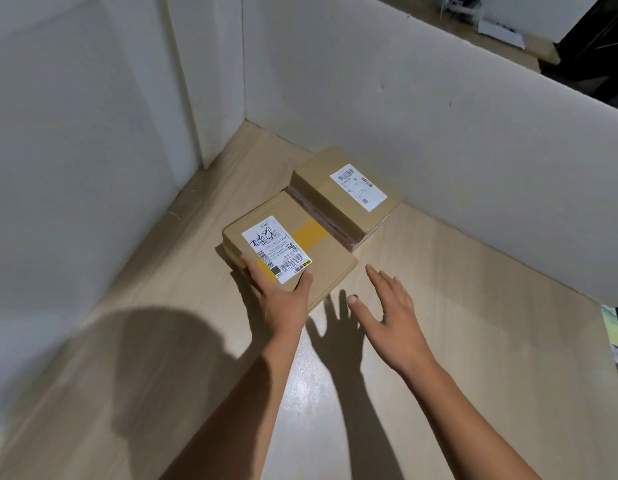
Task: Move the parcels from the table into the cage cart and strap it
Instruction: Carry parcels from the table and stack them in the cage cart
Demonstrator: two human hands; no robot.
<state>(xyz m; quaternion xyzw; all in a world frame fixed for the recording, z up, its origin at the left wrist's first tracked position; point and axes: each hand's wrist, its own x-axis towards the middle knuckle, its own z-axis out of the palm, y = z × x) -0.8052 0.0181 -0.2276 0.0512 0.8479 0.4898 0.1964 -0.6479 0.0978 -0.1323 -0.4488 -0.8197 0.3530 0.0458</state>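
Head view, cage cart interior. My left hand (278, 296) grips the near end of the front parcel (321, 258), thumb on top at the edge of its white label (266, 244), fingers round the left side. This parcel lies flat on the cart floor (439, 306). The rear parcel (335, 199) lies flat just beyond it, close to the white cart wall (404, 116). My right hand (387, 306) hovers over the floor beside the front parcel, fingers straight and spread, holding nothing.
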